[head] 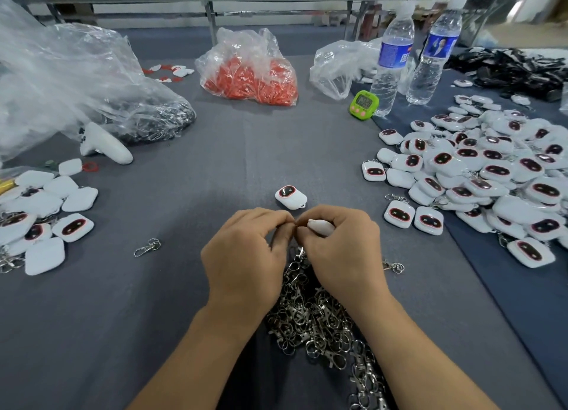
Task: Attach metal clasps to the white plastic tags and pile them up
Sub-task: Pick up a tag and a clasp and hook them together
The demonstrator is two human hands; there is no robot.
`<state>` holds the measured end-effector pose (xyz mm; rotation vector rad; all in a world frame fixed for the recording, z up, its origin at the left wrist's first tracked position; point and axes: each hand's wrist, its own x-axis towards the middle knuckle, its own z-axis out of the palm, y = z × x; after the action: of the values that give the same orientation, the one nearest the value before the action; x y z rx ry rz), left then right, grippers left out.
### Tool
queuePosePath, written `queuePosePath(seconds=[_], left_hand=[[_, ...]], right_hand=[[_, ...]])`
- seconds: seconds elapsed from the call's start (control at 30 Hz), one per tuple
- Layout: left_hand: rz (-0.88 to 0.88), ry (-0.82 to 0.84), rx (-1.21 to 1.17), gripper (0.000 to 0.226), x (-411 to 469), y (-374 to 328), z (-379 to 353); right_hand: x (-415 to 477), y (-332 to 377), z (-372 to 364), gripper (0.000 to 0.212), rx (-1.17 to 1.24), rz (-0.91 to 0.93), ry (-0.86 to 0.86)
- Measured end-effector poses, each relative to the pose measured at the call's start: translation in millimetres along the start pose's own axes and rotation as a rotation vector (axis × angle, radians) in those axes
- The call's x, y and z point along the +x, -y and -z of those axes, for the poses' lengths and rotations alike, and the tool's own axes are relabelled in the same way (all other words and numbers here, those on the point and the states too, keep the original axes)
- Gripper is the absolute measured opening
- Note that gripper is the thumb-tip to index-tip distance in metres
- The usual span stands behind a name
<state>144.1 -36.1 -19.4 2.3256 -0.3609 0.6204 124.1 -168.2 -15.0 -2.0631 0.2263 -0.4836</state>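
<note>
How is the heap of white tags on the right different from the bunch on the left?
The right heap is far larger and stacked several deep; the left bunch is small and lies mostly flat. Most right heap tags show dark ovals; many left bunch tags show plain white. Both hold the same rounded white tags.

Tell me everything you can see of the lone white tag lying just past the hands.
The lone white plastic tag is a glossy rounded square with a dark oval window ringed in red on its upturned face and a small loop at its near right corner, no clasp visible on it. It lies on the grey cloth, just beyond the left hand and right hand, touching nothing else.
</note>
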Motion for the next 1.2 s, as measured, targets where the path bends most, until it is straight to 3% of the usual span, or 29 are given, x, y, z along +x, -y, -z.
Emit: queuePosePath(seconds=[0.1, 0.27, 0.8, 1.0, 1.2], left_hand=[[0.085, -0.019, -0.064, 0.005, -0.8, -1.2, -1.7], [0.241, 0.078, -0.258, 0.019, 3.1, 1.7, -4.9], [0.092, 0.144, -0.343, 0.025, 11.4, 0.1, -1.2], [0.164, 0.245, -0.462, 0.026, 13.7, 5.3, -0.5], [0.275, 0.361, -0.521, 0.011, 15.2, 6.6, 0.1]], right_hand=[[-0.9, -2.6, -2.8, 0.018, 0.024, -0.015, -0.023], [7.1, -5.8, 1.1, 0.022, 0.31, -0.207, 0.042], [16.9, -8.2, 19.1, 0.026, 0.442, -0.268, 0.311], [19.1, -10.4, 22.0, 0.031, 0.428, -0.256, 0.366], [20.7, -13.2, 24.8, 0.029, 0.388, -0.234, 0.436]])
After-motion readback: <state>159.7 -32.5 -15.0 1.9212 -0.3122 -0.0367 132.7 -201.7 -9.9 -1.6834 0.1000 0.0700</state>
